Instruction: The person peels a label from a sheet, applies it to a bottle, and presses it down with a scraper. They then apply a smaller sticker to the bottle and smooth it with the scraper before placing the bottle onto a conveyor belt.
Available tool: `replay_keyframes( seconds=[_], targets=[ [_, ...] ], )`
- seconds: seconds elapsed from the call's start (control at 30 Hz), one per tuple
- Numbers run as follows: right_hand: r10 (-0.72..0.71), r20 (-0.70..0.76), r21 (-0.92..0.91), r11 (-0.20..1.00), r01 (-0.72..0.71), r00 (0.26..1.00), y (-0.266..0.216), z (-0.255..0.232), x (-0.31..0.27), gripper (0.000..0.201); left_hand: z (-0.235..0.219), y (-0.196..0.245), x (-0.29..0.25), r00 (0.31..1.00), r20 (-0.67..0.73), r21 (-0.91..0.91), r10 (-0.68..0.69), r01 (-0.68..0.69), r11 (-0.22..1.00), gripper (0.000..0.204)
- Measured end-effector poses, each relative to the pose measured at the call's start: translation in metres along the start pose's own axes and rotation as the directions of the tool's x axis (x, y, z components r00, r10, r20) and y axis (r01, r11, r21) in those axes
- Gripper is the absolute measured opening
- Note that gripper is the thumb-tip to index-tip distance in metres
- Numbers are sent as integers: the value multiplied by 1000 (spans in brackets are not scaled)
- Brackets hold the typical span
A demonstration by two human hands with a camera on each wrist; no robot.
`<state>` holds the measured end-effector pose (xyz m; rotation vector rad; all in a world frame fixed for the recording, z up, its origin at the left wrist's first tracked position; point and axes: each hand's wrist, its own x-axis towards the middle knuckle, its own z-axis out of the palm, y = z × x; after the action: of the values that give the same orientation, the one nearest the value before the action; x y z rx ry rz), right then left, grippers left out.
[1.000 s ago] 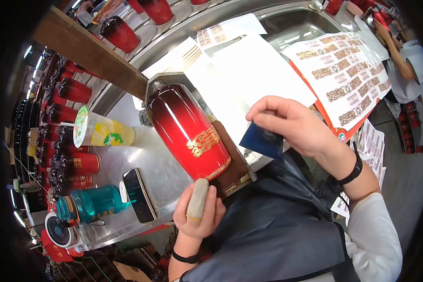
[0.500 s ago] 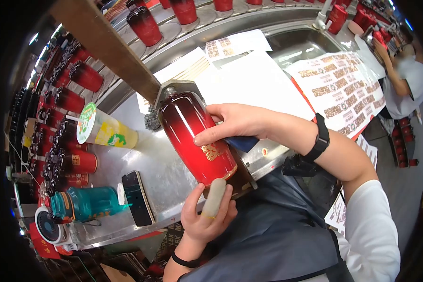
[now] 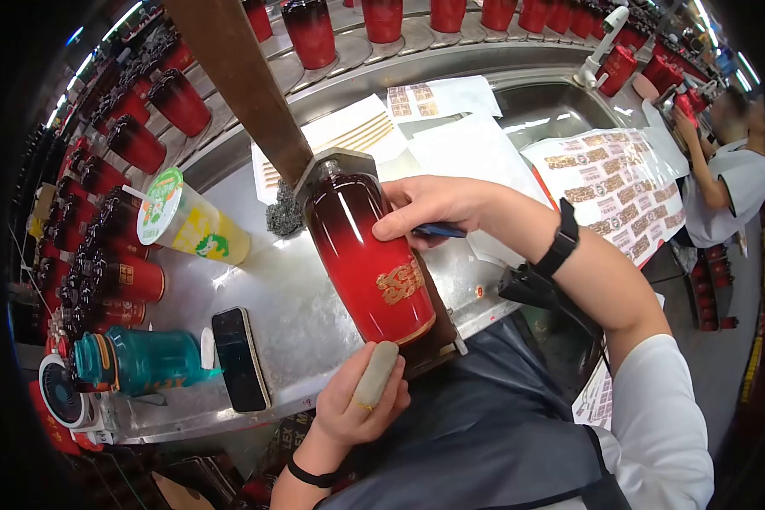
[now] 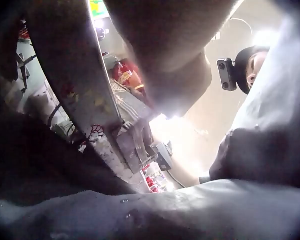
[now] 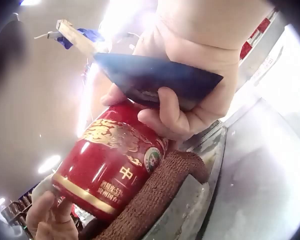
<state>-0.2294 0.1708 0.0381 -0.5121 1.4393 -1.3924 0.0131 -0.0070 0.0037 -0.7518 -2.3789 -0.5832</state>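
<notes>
A glossy red bottle (image 3: 361,272) with a dark top and gold pattern lies tilted in a cradle lined with brown cloth (image 5: 160,195). In the head view my left hand (image 3: 352,408) grips its base; a beige cover (image 3: 376,374) wraps one finger. My right hand (image 3: 442,204) holds the bottle's upper side, thumb across the front. Curled fingers of that hand also keep a flat dark-blue scraper (image 5: 157,80) against the palm. The right wrist view shows the gold dragon-like pattern (image 5: 115,134), a round green emblem and gold lettering. My left wrist view shows mostly blurred sleeve and cloth.
A wooden post (image 3: 242,85) rises behind the cradle. Left on the metal table are a drink cup (image 3: 199,221), teal bottle (image 3: 157,361) and phone (image 3: 240,357). Decal sheets (image 3: 608,187) lie right, below a sink (image 3: 548,102). Red bottles line the conveyor (image 3: 348,64). Another person works far right.
My right hand has come left with the blue scraper and now holds the bottle's upper side. My left hand stays at the base. The head view has shifted.
</notes>
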Motion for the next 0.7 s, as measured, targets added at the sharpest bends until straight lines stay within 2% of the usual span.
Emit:
replay_keyframes(
  seconds=[0.1, 0.17, 0.2, 0.23, 0.3, 0.33, 0.4, 0.43, 0.47, 0.5, 0.53, 0.57, 0.63, 0.67, 0.7],
  targets=[
    [-23, 58, 82, 997, 18, 998, 1, -2, 9, 56, 1, -5, 3, 998, -22, -7, 61, -61, 998, 27],
    [62, -41, -3, 998, -62, 997, -5, 5, 4, 63, 1, -7, 6, 995, -31, -6, 96, -97, 995, 25],
    [-28, -148, -82, 997, 16, 989, -7, 16, 3, 65, 2, -8, 8, 991, -46, 37, 123, -121, 992, 23],
    [-32, -150, -89, 996, 19, 988, -13, 27, 0, 65, 2, -8, 11, 987, -61, 79, 152, -147, 986, 22],
    [-126, -318, -470, 882, -41, 940, -32, 40, -10, 67, -2, -9, 15, 983, -52, 74, 179, -175, 982, 22],
    [-105, -330, -556, 825, -103, 938, -36, 38, -10, 66, -2, -11, 19, 979, -44, 72, 201, -197, 978, 22],
    [-57, -218, -448, 893, -48, 974, -37, 22, -13, 75, -3, -13, 20, 969, -16, 53, 247, -246, 968, 21],
    [-3, -116, -276, 961, -29, 993, -21, 2, -2, 85, -6, -9, 22, 971, -62, 81, 231, -226, 971, 18],
    [74, -54, -97, 992, -79, 996, -8, -12, 3, 92, 2, -17, 6, 957, 21, 82, 291, -292, 953, 15],
    [111, 19, 16, 994, -111, 994, -3, -18, 6, 64, -5, -12, 11, 948, 15, 146, 318, -316, 937, 15],
    [4, 116, 8, 1000, -5, 993, 6, -19, 14, 61, -14, -7, 21, 959, -40, 116, 282, -276, 954, 19],
    [38, 195, 59, 997, -51, 980, 9, -22, 18, 51, -20, -2, 28, 967, -84, 80, 242, -236, 968, 23],
    [55, 252, 24, 998, -63, 966, 9, -25, 25, 57, -21, -4, 30, 960, -89, 83, 265, -258, 962, 23],
    [47, 248, 15, 999, -52, 968, 9, -18, 27, 57, -22, -4, 30, 960, -75, 67, 270, -266, 962, 23],
    [3, 93, -60, 998, 3, 996, 5, -6, 26, 59, -24, -3, 33, 957, -78, 70, 279, -274, 959, 23]
  ],
)
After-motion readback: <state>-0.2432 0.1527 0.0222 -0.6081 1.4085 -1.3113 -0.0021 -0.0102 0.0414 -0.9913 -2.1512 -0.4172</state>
